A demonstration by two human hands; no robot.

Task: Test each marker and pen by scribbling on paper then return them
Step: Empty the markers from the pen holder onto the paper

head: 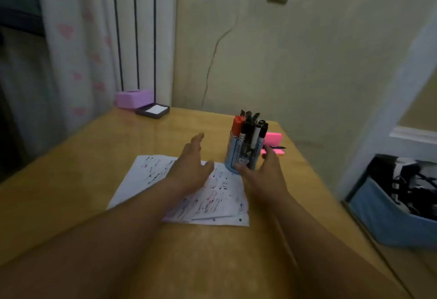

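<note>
yellow wooden tabletop | white scribbled paper sheets lie flat in the middle | left hand over the paper, grip spread, holding nothing | black and red markers stand in the blue cylindrical pen holder at the paper's far right corner | right hand cupped beside the holder's base; blurred, cannot tell if the grip holds it

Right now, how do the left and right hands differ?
The left hand is over the scribbled paper; the right hand is at the blue pen holder. The left hand's fingers are straight and hold nothing; the right hand's thumb and fingers bracket the pen holder's base, and blur hides whether they grip it. Both reach forward, bare-armed.
</note>
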